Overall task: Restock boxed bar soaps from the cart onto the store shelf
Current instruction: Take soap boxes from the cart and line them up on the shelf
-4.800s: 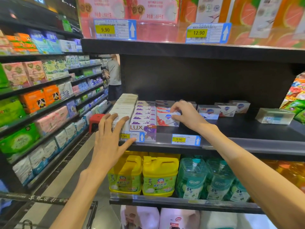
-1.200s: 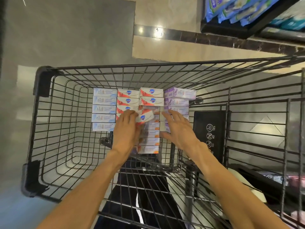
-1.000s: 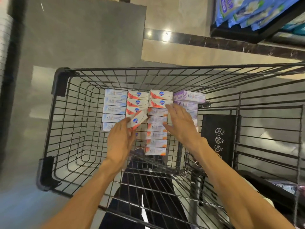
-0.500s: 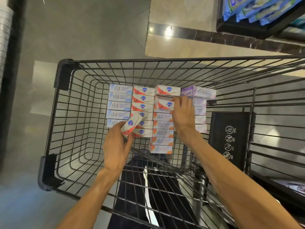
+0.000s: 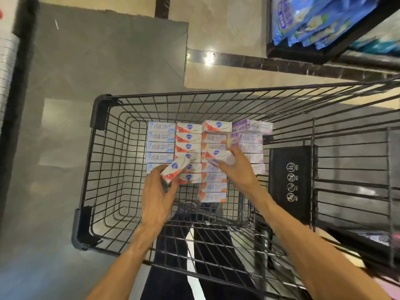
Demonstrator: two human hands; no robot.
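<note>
Nearest the camera, the person's dark trouser legs [image 5: 207,267] showed through the wire of the cart [image 5: 101,118], cut off by the lower frame edge. Inside the cart, the left hand [image 5: 157,195] gripped one red-and-white soap box [image 5: 175,171], its fingers curled round the box's near end, the box tilted and lifted above the rows. The right hand [image 5: 236,169] held a second red-and-white box [image 5: 218,158], its fingers curled over the box and hiding most of it.

Beneath the hands, the stacked soap boxes [image 5: 188,137] lay in four rows against the cart's right part: a pale blue row of five at the left, a red-and-white row, an orange-marked row reaching nearest the person, and a purple row [image 5: 252,135] at the right. The hands covered several boxes, so those three rows could not be counted surely. Left of the rows the cart floor stood open up to the left wall.

A black folded seat flap [image 5: 290,182] stood right of the rows. Beyond the cart's far rim lay the store floor [image 5: 104,61], and blurred blue packets [image 5: 307,20] on a low shelf, cut off at the top right.
</note>
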